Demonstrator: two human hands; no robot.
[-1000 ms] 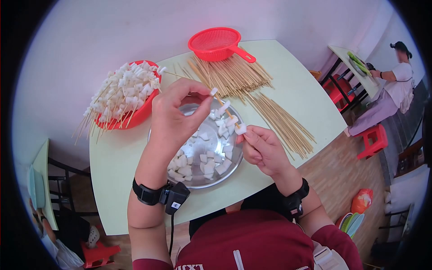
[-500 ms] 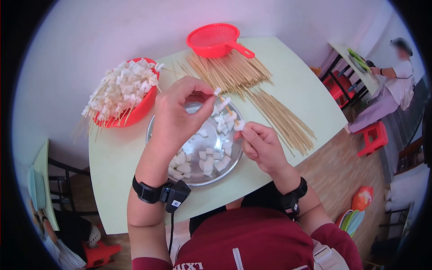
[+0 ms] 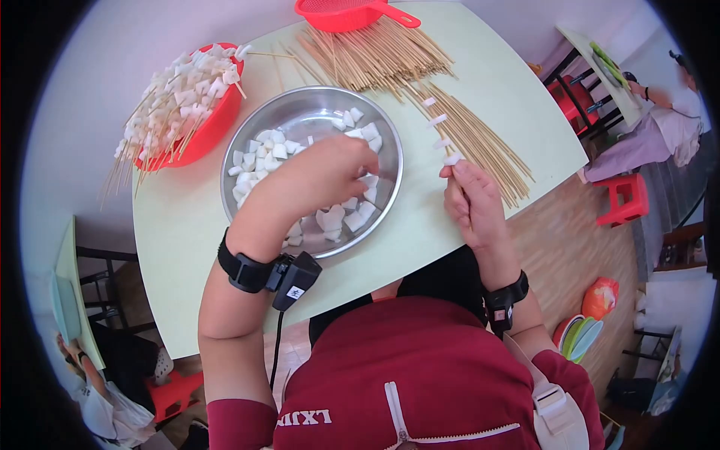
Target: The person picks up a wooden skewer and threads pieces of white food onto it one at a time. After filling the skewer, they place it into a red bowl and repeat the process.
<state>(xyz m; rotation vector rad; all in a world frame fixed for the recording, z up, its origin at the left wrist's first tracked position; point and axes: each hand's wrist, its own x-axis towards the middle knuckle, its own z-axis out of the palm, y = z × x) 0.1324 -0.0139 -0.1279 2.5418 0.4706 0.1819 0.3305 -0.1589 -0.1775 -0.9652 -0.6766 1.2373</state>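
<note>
Lowers left hand from loaded skewer down over white chunks in steel basin, and carries skewer in right hand outward, to between 2 and 3 o'clock of basin. Bends left fingers halfway; cannot tell whether pinches a chunk. Closes right fingers around skewer's lower end, below four white pieces. Has red bowl at 10 o'clock, bamboo sticks at 1 o'clock.

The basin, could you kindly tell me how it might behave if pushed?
The basin would probably slide rather than tip, being wide and shallow. Its white pieces may shift, since they lie loose on smooth-looking metal.
</note>
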